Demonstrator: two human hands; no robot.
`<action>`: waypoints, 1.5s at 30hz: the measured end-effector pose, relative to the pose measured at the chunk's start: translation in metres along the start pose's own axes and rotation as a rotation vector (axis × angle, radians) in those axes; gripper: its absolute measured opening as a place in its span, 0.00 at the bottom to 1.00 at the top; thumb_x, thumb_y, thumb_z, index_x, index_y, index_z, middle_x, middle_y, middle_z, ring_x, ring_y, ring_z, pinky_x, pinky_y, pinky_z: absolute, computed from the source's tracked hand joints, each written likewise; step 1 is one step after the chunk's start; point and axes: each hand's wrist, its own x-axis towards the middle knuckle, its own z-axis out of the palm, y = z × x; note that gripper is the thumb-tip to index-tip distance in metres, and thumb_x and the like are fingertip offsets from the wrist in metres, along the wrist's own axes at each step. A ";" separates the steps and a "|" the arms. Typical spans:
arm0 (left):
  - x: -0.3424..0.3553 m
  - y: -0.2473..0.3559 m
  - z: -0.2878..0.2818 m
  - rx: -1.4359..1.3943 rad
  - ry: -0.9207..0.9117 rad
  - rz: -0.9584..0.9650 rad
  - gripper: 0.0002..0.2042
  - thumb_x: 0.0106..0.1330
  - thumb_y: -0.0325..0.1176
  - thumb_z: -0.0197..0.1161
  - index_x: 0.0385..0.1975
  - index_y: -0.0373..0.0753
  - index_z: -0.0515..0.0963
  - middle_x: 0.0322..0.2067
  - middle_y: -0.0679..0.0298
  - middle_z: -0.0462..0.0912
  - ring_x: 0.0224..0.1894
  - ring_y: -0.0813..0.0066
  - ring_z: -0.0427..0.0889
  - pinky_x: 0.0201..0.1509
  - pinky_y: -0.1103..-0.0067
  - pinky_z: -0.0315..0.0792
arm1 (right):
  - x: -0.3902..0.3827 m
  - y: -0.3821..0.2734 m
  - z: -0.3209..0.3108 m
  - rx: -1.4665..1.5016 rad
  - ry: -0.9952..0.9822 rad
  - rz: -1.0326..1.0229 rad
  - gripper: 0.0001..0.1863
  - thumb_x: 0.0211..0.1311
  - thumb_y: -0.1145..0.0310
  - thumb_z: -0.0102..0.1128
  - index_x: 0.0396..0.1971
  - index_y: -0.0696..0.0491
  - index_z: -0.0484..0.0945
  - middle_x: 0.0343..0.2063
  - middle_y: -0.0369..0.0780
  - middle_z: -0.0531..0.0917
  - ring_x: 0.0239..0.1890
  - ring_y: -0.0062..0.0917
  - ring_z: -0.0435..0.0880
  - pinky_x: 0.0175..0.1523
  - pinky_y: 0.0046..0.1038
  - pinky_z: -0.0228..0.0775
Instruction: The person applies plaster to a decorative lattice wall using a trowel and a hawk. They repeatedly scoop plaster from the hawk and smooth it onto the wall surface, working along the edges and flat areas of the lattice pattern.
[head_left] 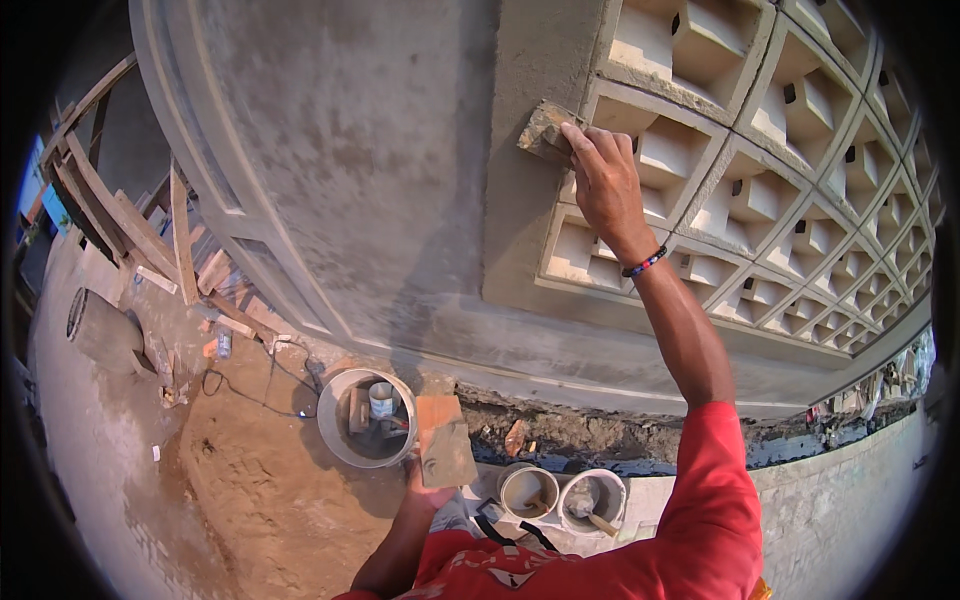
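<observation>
At the matte grey plaster band (525, 220) edging pale, square, deep-celled blocks (745, 190), a flat mortar-crusted tool (545, 128) is pinched in the outstretched right hand (605, 180), while the low left hand (428, 485) grips a mortar-smeared orange board (445, 440).

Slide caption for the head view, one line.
Right hand holds a flat smeared tool at the grey border beside patterned blocks; left hand holds a small board.

Head fisheye, wide, looking down from behind the near right hand (606, 190) toward plastered wall (350, 150) left of it.
</observation>
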 end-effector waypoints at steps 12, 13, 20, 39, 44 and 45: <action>0.009 0.012 0.043 0.092 -0.004 0.052 0.16 0.70 0.39 0.47 0.52 0.40 0.71 0.48 0.62 0.78 0.49 0.68 0.78 0.52 0.71 0.73 | -0.146 -0.070 -0.015 1.072 -0.445 1.052 0.27 0.58 0.75 0.58 0.59 0.57 0.67 0.44 0.42 0.80 0.42 0.25 0.78 0.45 0.24 0.70; 0.014 0.004 0.035 0.216 0.025 0.124 0.16 0.70 0.40 0.47 0.52 0.40 0.71 0.48 0.62 0.78 0.49 0.68 0.78 0.52 0.71 0.73 | -0.148 -0.083 -0.036 1.219 -0.377 1.097 0.27 0.58 0.75 0.58 0.59 0.59 0.66 0.45 0.42 0.79 0.43 0.22 0.77 0.46 0.23 0.70; 0.029 -0.004 0.124 0.232 0.046 0.199 0.17 0.69 0.39 0.52 0.54 0.38 0.68 0.47 0.65 0.77 0.48 0.73 0.78 0.51 0.74 0.74 | -0.177 -0.141 -0.077 1.585 -0.425 1.292 0.25 0.59 0.75 0.59 0.57 0.61 0.68 0.48 0.40 0.79 0.49 0.20 0.77 0.52 0.21 0.68; 0.018 -0.044 0.134 0.397 0.230 0.025 0.18 0.66 0.46 0.57 0.48 0.39 0.73 0.41 0.65 0.79 0.42 0.75 0.79 0.43 0.76 0.74 | -0.235 -0.148 -0.098 1.181 -0.699 1.032 0.19 0.63 0.72 0.55 0.54 0.57 0.74 0.47 0.35 0.80 0.48 0.18 0.75 0.55 0.21 0.64; 0.025 -0.051 0.127 0.410 0.367 -0.010 0.19 0.65 0.50 0.57 0.44 0.41 0.74 0.37 0.65 0.80 0.37 0.73 0.80 0.35 0.74 0.73 | -0.272 -0.163 -0.095 1.421 -0.670 1.436 0.19 0.64 0.74 0.53 0.55 0.58 0.73 0.47 0.35 0.79 0.47 0.16 0.75 0.53 0.19 0.66; 0.024 -0.050 0.127 0.431 0.387 -0.016 0.19 0.65 0.51 0.57 0.43 0.42 0.75 0.36 0.65 0.80 0.36 0.72 0.80 0.33 0.74 0.72 | -0.279 -0.167 -0.095 1.456 -0.665 1.481 0.19 0.64 0.75 0.52 0.55 0.58 0.73 0.47 0.35 0.79 0.47 0.16 0.75 0.53 0.19 0.66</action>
